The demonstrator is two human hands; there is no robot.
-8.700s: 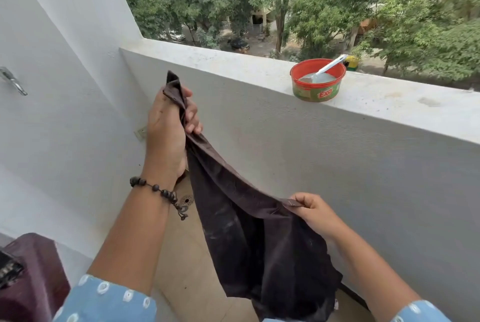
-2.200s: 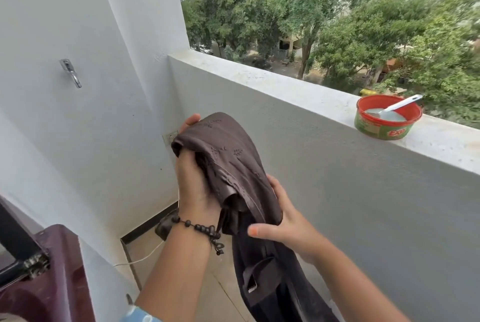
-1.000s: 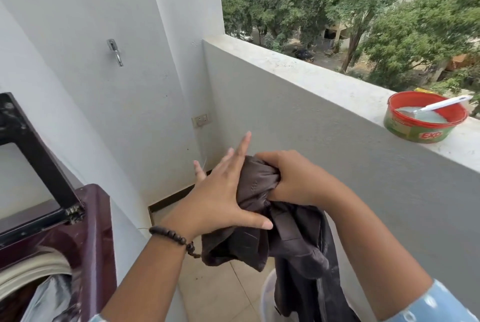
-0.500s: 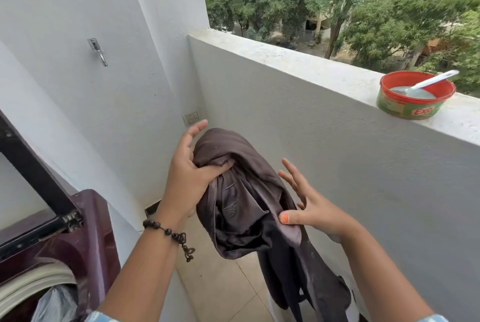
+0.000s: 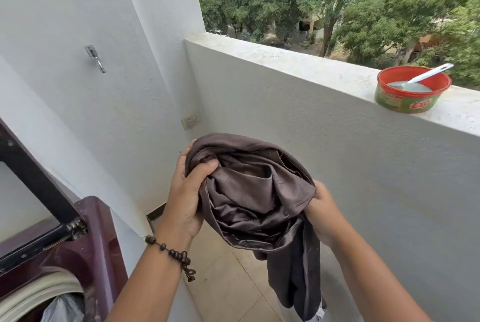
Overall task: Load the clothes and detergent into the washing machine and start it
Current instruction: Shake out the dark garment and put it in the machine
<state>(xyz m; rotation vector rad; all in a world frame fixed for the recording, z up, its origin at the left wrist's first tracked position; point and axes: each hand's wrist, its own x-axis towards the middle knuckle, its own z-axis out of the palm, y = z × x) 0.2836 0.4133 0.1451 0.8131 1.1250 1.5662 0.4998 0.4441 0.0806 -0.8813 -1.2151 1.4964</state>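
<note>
The washer point(image 5: 52, 256) gapes open at lower left. My left hand point(image 5: 187, 192) now grips the cloth point(image 5: 254, 192), and my right hand point(image 5: 322, 207), open half a second ago, has clenched it too: bundled, right of the washer, ready to drop in.

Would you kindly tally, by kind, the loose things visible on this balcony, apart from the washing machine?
Garments: 1, the brown garment, gripped by the left hand and right hand
Tubs: 1, the red tub on the ledge
Scoops: 1, the white scoop in it
Total: 3
</note>
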